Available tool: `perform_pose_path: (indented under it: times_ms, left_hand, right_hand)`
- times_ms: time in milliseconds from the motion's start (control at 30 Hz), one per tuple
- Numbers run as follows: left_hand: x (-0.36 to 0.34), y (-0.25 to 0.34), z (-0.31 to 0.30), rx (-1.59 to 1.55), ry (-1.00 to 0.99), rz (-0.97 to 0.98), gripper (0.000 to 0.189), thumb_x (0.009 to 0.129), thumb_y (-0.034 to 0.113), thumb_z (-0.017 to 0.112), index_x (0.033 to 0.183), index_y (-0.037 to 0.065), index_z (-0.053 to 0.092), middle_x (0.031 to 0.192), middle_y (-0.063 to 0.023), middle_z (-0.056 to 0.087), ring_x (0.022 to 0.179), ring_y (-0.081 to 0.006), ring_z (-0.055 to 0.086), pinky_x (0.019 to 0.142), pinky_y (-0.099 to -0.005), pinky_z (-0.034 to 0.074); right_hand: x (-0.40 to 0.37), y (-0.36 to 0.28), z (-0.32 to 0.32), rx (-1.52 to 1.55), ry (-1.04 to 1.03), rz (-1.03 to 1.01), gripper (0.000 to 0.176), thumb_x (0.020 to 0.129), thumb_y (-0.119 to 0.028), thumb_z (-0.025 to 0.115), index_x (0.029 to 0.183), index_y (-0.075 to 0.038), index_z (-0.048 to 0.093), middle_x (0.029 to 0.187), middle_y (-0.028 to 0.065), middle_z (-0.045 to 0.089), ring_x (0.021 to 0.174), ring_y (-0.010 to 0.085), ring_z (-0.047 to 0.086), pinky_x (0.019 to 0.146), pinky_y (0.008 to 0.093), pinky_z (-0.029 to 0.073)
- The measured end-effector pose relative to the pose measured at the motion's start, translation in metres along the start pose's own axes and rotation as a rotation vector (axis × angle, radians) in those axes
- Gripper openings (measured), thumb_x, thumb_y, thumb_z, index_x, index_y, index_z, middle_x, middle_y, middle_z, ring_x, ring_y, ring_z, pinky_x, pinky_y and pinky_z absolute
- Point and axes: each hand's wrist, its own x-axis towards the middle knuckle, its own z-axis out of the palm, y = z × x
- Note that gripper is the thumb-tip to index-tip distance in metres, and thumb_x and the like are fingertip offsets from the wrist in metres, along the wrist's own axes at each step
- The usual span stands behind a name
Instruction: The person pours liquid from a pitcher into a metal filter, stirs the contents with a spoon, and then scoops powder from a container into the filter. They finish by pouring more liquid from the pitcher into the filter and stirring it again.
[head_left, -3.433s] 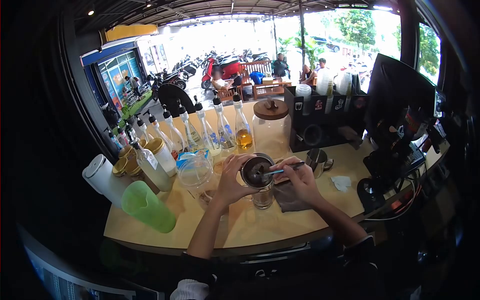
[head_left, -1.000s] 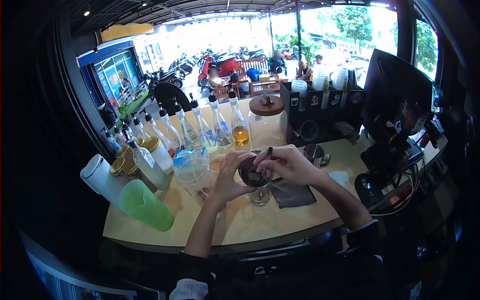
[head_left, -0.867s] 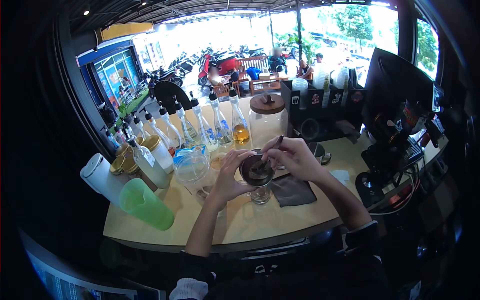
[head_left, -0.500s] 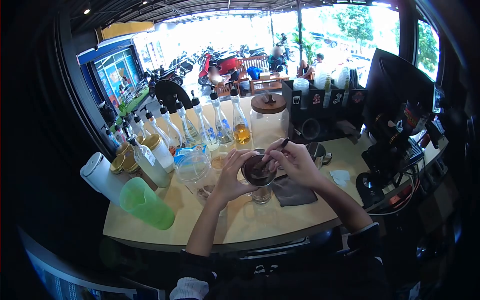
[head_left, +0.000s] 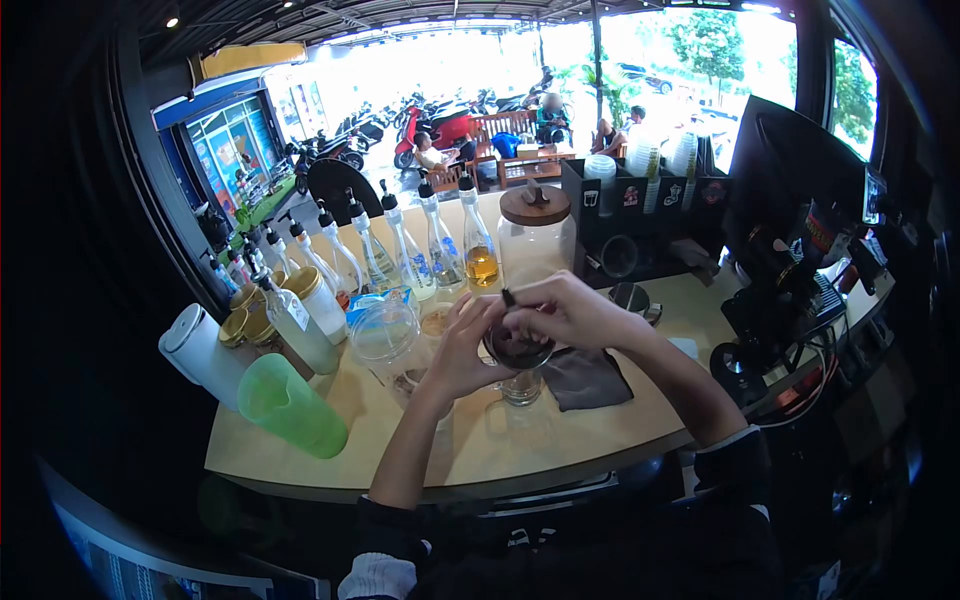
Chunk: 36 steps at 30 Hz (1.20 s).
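Observation:
My left hand (head_left: 465, 350) is wrapped round the left side of a dark metal cup (head_left: 520, 350), which is tilted so its opening faces me. Over the cup's rim, my right hand (head_left: 565, 315) grips a dark-handled utensil (head_left: 508, 298); its lower end is hidden inside the cup. Beneath the cup stands a clear glass mug (head_left: 522, 388). A clear lidded jar (head_left: 388, 345) is just left of my left hand, and a folded dark cloth (head_left: 588, 380) lies to the right of the mug.
Pump bottles (head_left: 440, 240) line the counter's back edge beside a wooden-lidded glass jar (head_left: 537, 235). At the left are a green pitcher (head_left: 292, 405) and a white jug (head_left: 205, 350). A black cup holder (head_left: 640, 200) and a dark monitor (head_left: 795, 190) stand at the right. Several people sit outside.
My right hand has shifted left over the cup and turned, and the utensil's handle has swung left to stand more upright. My left hand stays round the cup.

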Motion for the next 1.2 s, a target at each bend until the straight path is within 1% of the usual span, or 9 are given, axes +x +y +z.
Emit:
perform_pose_path:
  times_ms: [167, 533, 767, 933, 967, 1033, 1100, 1167, 1200]
  left_hand:
    - [-0.004, 0.002, 0.0, 0.026, 0.083, -0.008, 0.084, 0.053, 0.027, 0.087, 0.126, 0.008, 0.051, 0.12, -0.0126, 0.054, 0.117, -0.0322, 0.048, 0.102, -0.0443, 0.034]
    - [-0.008, 0.001, 0.003, -0.089, 0.083, -0.103, 0.078, 0.055, 0.03, 0.085, 0.123, 0.012, 0.051, 0.119, -0.0065, 0.055, 0.115, -0.0261, 0.053, 0.11, -0.0498, 0.024]
    - [0.002, 0.002, -0.003, -0.032, 0.02, -0.042, 0.078, 0.055, 0.03, 0.084, 0.123, 0.012, 0.051, 0.12, -0.0058, 0.054, 0.117, -0.0256, 0.052, 0.11, -0.0526, 0.023]
    - [0.013, -0.003, -0.009, 0.044, -0.085, 0.04, 0.08, 0.055, 0.031, 0.085, 0.124, 0.01, 0.051, 0.122, -0.0068, 0.053, 0.12, -0.0262, 0.049, 0.11, -0.0544, 0.023]
    - [0.013, -0.002, -0.007, 0.044, -0.086, 0.044, 0.08, 0.055, 0.031, 0.085, 0.124, 0.01, 0.051, 0.122, -0.0068, 0.053, 0.12, -0.0262, 0.049, 0.11, -0.0544, 0.023]
    - [0.012, -0.001, -0.005, 0.024, -0.032, 0.02, 0.078, 0.055, 0.031, 0.084, 0.123, 0.009, 0.051, 0.121, -0.0076, 0.052, 0.12, -0.0262, 0.049, 0.11, -0.0548, 0.023]
    - [0.009, -0.005, -0.005, 0.037, -0.011, 0.006, 0.078, 0.056, 0.031, 0.083, 0.123, 0.009, 0.051, 0.121, -0.008, 0.052, 0.119, -0.0264, 0.049, 0.11, -0.0548, 0.022]
    - [0.007, -0.007, -0.005, 0.052, 0.013, -0.009, 0.077, 0.057, 0.031, 0.083, 0.123, 0.009, 0.051, 0.121, -0.0084, 0.052, 0.119, -0.0266, 0.049, 0.11, -0.0548, 0.022]
    - [0.008, -0.004, -0.007, 0.044, -0.016, 0.002, 0.078, 0.057, 0.031, 0.083, 0.124, 0.009, 0.05, 0.121, -0.0084, 0.052, 0.119, -0.0268, 0.049, 0.11, -0.0546, 0.022]
  right_hand:
    - [0.0, 0.004, 0.009, 0.097, 0.076, 0.078, 0.017, 0.094, -0.012, 0.055, 0.098, 0.003, 0.061, 0.069, 0.0041, 0.062, 0.062, 0.0068, 0.059, 0.056, 0.0227, 0.049]
    - [-0.015, 0.019, 0.016, 0.264, 0.378, 0.06, 0.017, 0.096, -0.011, 0.05, 0.1, 0.004, 0.06, 0.074, 0.0053, 0.063, 0.063, 0.0071, 0.06, 0.059, 0.0227, 0.051]
    - [-0.008, 0.012, -0.002, 0.136, 0.091, 0.103, 0.017, 0.095, -0.012, 0.052, 0.093, 0.002, 0.061, 0.072, 0.0031, 0.062, 0.06, 0.0056, 0.059, 0.057, 0.0226, 0.05]
    - [0.007, -0.001, -0.004, -0.088, -0.076, -0.077, 0.021, 0.088, -0.012, 0.056, 0.099, 0.005, 0.061, 0.086, 0.0217, 0.063, 0.075, 0.0398, 0.057, 0.072, 0.0369, 0.049]
    - [0.008, 0.001, -0.002, -0.09, -0.073, -0.078, 0.021, 0.088, -0.012, 0.056, 0.099, 0.005, 0.061, 0.086, 0.0217, 0.063, 0.075, 0.0398, 0.057, 0.072, 0.0369, 0.049]
    - [0.012, 0.006, 0.0, -0.111, -0.024, -0.173, 0.016, 0.091, -0.01, 0.056, 0.096, 0.003, 0.063, 0.074, 0.0088, 0.064, 0.065, 0.0138, 0.059, 0.062, 0.0284, 0.049]
    - [0.011, 0.004, -0.001, -0.086, 0.021, -0.153, 0.016, 0.092, -0.01, 0.055, 0.095, 0.004, 0.063, 0.072, 0.0087, 0.063, 0.064, 0.0129, 0.058, 0.061, 0.0286, 0.048]
    - [0.009, -0.001, 0.0, -0.004, -0.012, 0.0, 0.02, 0.09, -0.013, 0.057, 0.098, 0.005, 0.062, 0.079, 0.0172, 0.065, 0.066, 0.0277, 0.061, 0.068, 0.0332, 0.049]
    - [0.009, 0.004, 0.003, 0.024, -0.043, -0.067, 0.019, 0.092, -0.012, 0.056, 0.093, 0.006, 0.061, 0.072, 0.0114, 0.064, 0.062, 0.0154, 0.06, 0.062, 0.029, 0.048]
